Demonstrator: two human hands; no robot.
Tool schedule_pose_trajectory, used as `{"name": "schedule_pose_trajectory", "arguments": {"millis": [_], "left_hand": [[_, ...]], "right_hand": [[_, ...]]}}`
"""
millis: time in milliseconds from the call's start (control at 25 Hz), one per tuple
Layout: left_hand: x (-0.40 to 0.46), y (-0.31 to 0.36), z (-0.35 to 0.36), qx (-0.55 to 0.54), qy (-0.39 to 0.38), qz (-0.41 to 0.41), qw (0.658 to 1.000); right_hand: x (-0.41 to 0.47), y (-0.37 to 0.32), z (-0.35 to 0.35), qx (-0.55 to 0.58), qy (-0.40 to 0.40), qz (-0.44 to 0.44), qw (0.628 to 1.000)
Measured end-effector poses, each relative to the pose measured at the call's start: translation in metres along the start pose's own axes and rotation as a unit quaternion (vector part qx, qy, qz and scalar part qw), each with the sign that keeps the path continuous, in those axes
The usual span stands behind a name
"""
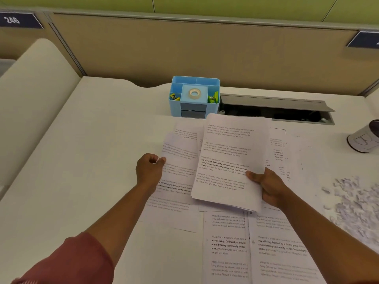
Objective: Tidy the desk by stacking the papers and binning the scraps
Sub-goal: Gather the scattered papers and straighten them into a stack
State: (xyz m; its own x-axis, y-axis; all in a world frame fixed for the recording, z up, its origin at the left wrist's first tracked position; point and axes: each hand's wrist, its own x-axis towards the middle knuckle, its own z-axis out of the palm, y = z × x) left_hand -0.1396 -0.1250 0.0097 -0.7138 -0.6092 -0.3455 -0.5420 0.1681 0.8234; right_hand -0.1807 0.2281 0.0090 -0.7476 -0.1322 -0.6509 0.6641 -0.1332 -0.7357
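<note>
Blue desk organizer (193, 108) w/ tape roll (194, 93), beside open cable tray (274, 113)

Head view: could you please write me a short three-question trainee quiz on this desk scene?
1. True or false: the right hand holds a stack of papers.
2. What does the left hand pinch? A) a sheet's edge B) the tape C) the scraps
3. On which side of the desk do the scraps lie?

Key:
1. True.
2. A: the edge of a sheet that lies on the desk.
3. The right side, not yet binned.
</note>
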Motion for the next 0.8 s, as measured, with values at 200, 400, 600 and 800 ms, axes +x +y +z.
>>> {"name": "schedule_pose_trajectory", "arguments": {"millis": [200, 400, 600, 800], "left_hand": [[0.021, 0.017, 0.017, 0.010, 0.006, -0.016, 1.000], [0.036, 0.030, 0.030, 0.065, -0.014, -0.021, 0.998], [0.046, 0.042, 0.034, 0.077, -0.088, -0.056, 0.992], [0.049, 0.046, 0.030, 0.046, -0.164, -0.096, 0.981]], "right_hand": [[0.014, -0.002, 0.000, 0.009, 0.008, 0.006, 1.000], [0.024, 0.005, -0.002, 0.018, -0.006, 0.015, 1.000], [0.027, 0.007, -0.009, 0.022, -0.009, 0.021, 1.000], [0.028, 0.007, -0.009, 0.023, -0.011, 0.026, 0.999]]}}
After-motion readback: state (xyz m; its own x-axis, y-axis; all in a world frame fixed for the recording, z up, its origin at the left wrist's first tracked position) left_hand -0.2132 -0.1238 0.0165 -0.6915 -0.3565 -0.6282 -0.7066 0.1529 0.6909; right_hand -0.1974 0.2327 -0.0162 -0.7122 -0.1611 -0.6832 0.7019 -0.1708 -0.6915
